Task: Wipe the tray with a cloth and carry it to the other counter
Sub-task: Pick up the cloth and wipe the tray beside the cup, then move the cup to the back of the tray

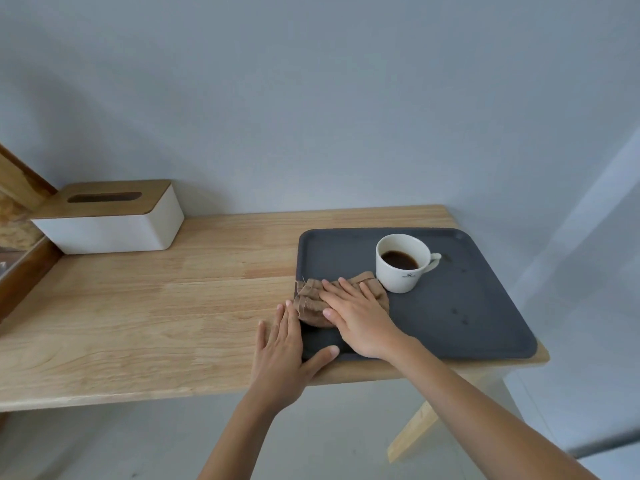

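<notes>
Wiping is underway, not finished, as I read it. Tray [467, 299], dark grey, sits at right end of the wood table [156, 306], near edge about flush w/ the table's near edge. Right hand [356, 313] lies flat, fingers spread, pressing a bunched brown cloth [308, 299] onto the tray's near-left part; cloth's left edge reaches the tray's left rim. Left hand [280, 351] is open, palm on the table just left of the tray, thumb laid across the tray's near-left corner, prob. steadying it; it grips nothing. A few dark spots [460, 313] show on the tray's right half, plus a smudge by the cup handle, so that side looks unwiped. White cup [403, 263] w/ dark liquid stands on the tray, far-centre, just right of the cloth; it will likely need care when lifting. Carry to other counter not yet begun; that counter isn't in view. Tissue box [114, 220] far-left, well apart. Small mark on cup's front, too small to read; no other writing.
</notes>
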The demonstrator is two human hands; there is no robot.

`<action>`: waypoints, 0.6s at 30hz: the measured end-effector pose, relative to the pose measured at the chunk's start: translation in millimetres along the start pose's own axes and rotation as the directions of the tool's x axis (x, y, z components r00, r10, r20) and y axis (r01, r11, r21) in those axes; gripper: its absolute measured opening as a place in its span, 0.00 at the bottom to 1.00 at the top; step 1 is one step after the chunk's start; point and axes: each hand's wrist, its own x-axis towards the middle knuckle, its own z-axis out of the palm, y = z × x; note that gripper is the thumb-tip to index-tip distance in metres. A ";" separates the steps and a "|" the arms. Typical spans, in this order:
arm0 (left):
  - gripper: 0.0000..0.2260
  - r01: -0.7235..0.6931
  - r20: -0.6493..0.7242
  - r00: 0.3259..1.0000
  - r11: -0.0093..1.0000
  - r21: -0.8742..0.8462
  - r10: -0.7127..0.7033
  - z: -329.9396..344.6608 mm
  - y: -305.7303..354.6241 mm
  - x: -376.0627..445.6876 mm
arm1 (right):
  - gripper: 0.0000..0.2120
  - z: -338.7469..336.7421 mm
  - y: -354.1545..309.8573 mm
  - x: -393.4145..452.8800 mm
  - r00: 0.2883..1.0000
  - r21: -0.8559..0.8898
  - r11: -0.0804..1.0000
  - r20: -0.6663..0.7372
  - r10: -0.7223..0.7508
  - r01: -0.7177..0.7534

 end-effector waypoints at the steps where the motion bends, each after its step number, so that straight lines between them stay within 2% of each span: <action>1: 0.53 -0.003 0.003 1.000 1.000 -0.008 0.003 0.5 -1.1 0.5 | 0.23 -1.9 3.3 -8.6 1.000 0.000 1.000 0.012 -0.022 0.022; 4: 0.56 -0.002 0.008 1.000 1.000 -0.011 0.003 0.4 -1.9 1.4 | 0.32 -7.8 15.1 -33.1 0.996 -0.005 0.997 0.044 -0.078 0.078; 6: 0.54 0.000 0.012 1.000 1.000 -0.003 0.000 0.3 -0.8 1.5 | 0.35 -10.2 26.5 -46.7 0.994 -0.011 0.994 0.036 -0.106 0.107; 13: 0.53 -0.006 0.036 0.999 1.000 -0.009 0.006 0.2 -2.1 2.6 | 0.27 -9.9 46.4 -65.5 0.977 -0.068 0.981 -0.097 -0.188 0.182; 15: 0.53 -0.012 0.071 0.997 0.999 -0.047 0.015 -1.6 -4.2 2.4 | 0.23 -9.7 45.2 -69.3 0.949 -0.037 0.974 -0.220 -0.225 0.223; 16: 0.53 -0.010 0.099 0.995 0.995 -0.097 0.020 -4.2 -4.8 2.7 | 0.21 -10.8 45.0 -72.9 0.914 -0.004 0.969 -0.332 -0.234 0.247; 18: 0.53 0.014 0.102 0.995 0.968 -0.252 0.013 -15.7 -0.1 5.9 | 0.16 -18.2 47.9 -81.0 0.768 0.099 0.962 -0.624 -0.141 0.256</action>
